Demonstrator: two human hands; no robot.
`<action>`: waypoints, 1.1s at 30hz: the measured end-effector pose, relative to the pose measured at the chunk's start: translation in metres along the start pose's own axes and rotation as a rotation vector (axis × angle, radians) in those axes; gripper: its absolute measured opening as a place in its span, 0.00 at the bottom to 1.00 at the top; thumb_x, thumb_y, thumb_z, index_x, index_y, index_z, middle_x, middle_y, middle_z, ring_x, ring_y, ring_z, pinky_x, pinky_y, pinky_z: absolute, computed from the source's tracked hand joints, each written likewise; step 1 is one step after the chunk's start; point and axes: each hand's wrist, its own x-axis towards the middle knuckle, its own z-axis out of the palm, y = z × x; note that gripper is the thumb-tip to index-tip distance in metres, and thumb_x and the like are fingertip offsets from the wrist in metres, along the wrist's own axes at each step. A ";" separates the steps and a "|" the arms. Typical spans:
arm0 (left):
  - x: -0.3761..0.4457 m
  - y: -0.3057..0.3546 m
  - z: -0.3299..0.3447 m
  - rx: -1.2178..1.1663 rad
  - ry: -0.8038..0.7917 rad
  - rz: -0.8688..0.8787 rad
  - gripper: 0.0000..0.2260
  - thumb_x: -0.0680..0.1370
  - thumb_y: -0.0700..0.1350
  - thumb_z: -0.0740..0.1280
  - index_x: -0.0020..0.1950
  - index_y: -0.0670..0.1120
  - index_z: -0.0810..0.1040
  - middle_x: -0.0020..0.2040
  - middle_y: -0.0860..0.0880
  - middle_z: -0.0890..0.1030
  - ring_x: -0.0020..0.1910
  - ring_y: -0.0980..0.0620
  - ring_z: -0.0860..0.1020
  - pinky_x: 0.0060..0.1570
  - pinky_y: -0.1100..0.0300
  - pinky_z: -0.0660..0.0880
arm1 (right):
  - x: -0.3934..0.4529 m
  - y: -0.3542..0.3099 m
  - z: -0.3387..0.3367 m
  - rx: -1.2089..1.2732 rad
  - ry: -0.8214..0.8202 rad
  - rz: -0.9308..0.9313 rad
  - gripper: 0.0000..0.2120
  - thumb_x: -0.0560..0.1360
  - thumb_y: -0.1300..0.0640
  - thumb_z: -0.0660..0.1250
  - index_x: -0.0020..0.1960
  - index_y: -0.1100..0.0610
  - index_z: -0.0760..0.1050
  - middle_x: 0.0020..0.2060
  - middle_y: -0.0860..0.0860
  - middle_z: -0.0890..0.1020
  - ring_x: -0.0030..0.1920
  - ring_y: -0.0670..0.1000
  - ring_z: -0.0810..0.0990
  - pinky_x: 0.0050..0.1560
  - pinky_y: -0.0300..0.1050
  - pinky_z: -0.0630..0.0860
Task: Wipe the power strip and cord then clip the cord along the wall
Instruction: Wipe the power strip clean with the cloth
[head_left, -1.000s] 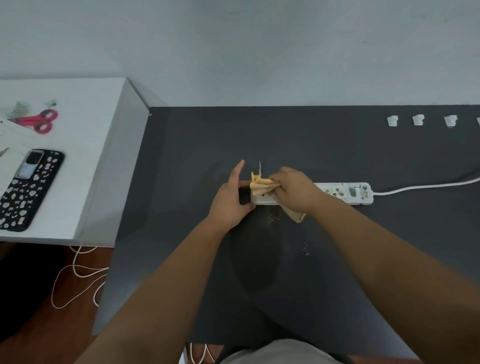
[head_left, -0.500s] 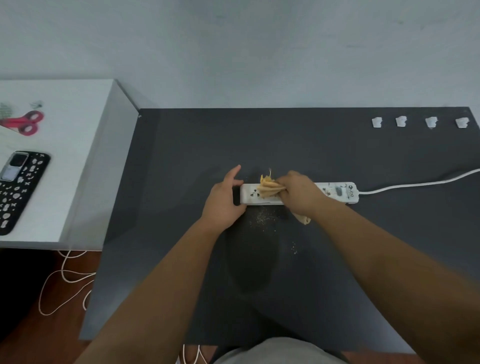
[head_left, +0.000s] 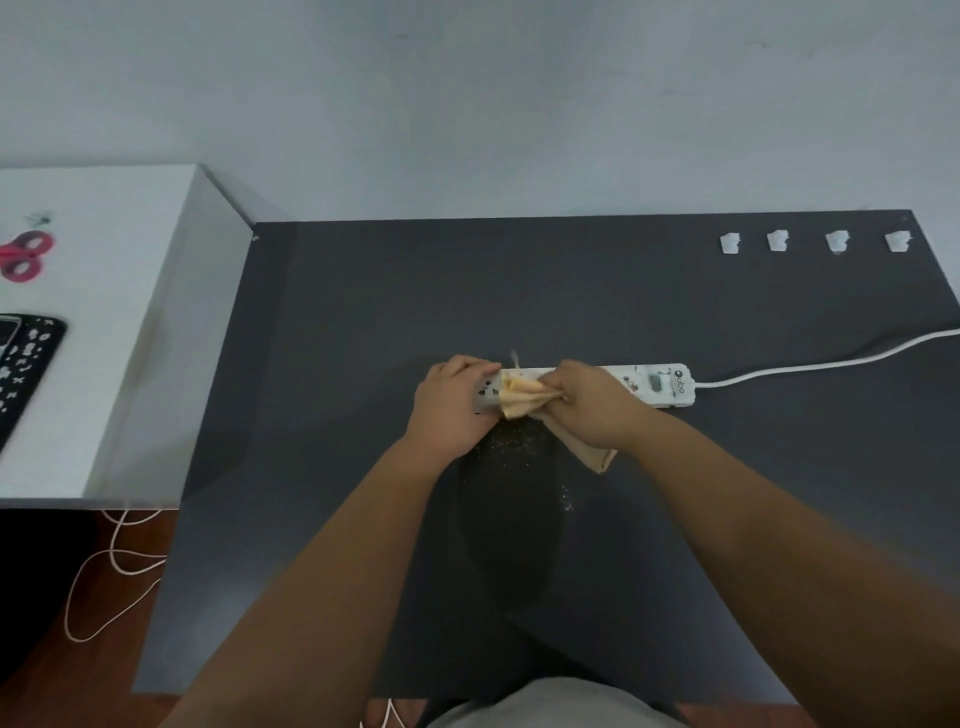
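Note:
A white power strip (head_left: 654, 383) lies lengthwise on the dark grey table (head_left: 363, 322), its white cord (head_left: 831, 361) running off to the right edge. My left hand (head_left: 452, 410) grips the strip's left end and holds it down. My right hand (head_left: 587, 410) is closed on a bunched tan cloth (head_left: 519, 397) pressed onto the strip's left half; a tail of the cloth hangs out below my wrist. Several white cord clips (head_left: 779, 240) sit in a row at the table's far right, near the wall.
Fine crumbs or dust (head_left: 514, 441) speckle the table just in front of the strip. A white side table (head_left: 114, 291) on the left carries red scissors (head_left: 23, 257) and a black patterned phone (head_left: 21, 364). A thin white wire (head_left: 114, 566) loops on the floor below.
My left hand has closed down over the strip's left end, where before only its fingers touched it. The cloth in my right hand has shifted slightly along the strip. The camera has panned.

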 end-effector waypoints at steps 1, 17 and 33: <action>0.001 0.000 0.000 0.000 -0.002 -0.007 0.25 0.71 0.51 0.72 0.68 0.54 0.74 0.63 0.54 0.74 0.64 0.47 0.70 0.62 0.51 0.69 | 0.002 0.002 -0.005 0.022 0.081 0.037 0.09 0.76 0.57 0.64 0.45 0.63 0.78 0.40 0.56 0.75 0.41 0.56 0.75 0.41 0.46 0.69; 0.004 0.014 0.007 -0.001 -0.021 0.001 0.26 0.71 0.50 0.71 0.69 0.53 0.73 0.65 0.54 0.73 0.65 0.47 0.68 0.65 0.49 0.68 | -0.005 0.029 -0.005 0.064 0.262 0.229 0.06 0.76 0.61 0.61 0.44 0.60 0.77 0.39 0.51 0.70 0.39 0.55 0.74 0.40 0.42 0.64; 0.013 0.030 0.013 0.042 -0.060 0.081 0.29 0.72 0.53 0.71 0.72 0.53 0.70 0.69 0.53 0.73 0.72 0.47 0.65 0.71 0.48 0.61 | -0.030 0.037 0.005 0.069 0.186 0.111 0.06 0.75 0.57 0.65 0.45 0.60 0.78 0.39 0.52 0.73 0.41 0.54 0.75 0.40 0.42 0.64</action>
